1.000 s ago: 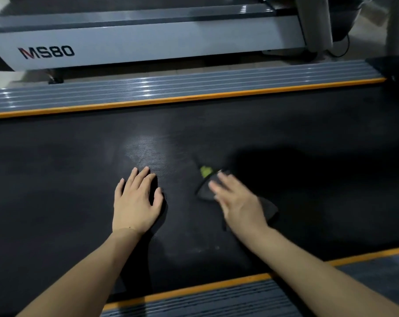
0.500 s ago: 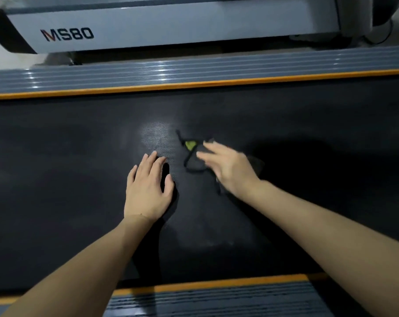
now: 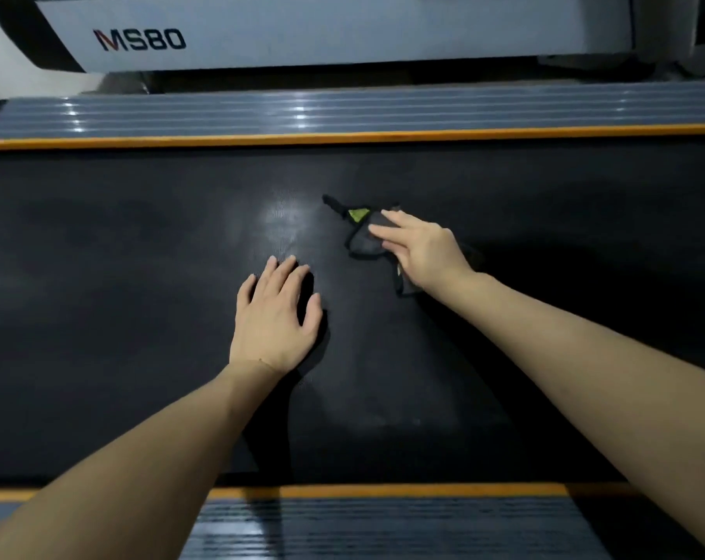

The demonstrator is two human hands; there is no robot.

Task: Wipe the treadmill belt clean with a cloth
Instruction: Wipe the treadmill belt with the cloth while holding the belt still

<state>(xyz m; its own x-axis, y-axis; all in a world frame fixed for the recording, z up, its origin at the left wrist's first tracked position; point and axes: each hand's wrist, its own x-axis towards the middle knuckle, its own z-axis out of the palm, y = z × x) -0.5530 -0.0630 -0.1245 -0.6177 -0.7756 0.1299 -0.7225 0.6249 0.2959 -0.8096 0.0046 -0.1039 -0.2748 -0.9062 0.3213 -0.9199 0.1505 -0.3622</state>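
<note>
The black textured treadmill belt (image 3: 120,276) fills the middle of the view. A dark cloth (image 3: 363,240) with a small yellow-green tag lies on it, a little right of centre. My right hand (image 3: 423,248) presses flat on the cloth, fingers stretched toward the left; most of the cloth is hidden under the palm. My left hand (image 3: 276,321) rests palm-down on the bare belt, to the left of the cloth and nearer to me, fingers slightly spread and holding nothing.
Grey ribbed side rails with orange edging border the belt on the far side (image 3: 342,113) and the near side (image 3: 383,527). Beyond the far rail stands another treadmill's grey body (image 3: 302,30) marked MS80. A pale glare patch (image 3: 284,220) shines on the belt.
My right hand has pushed the cloth away from me, toward the far rail. The left hand has stayed planted on the belt. The camera has shifted a little.
</note>
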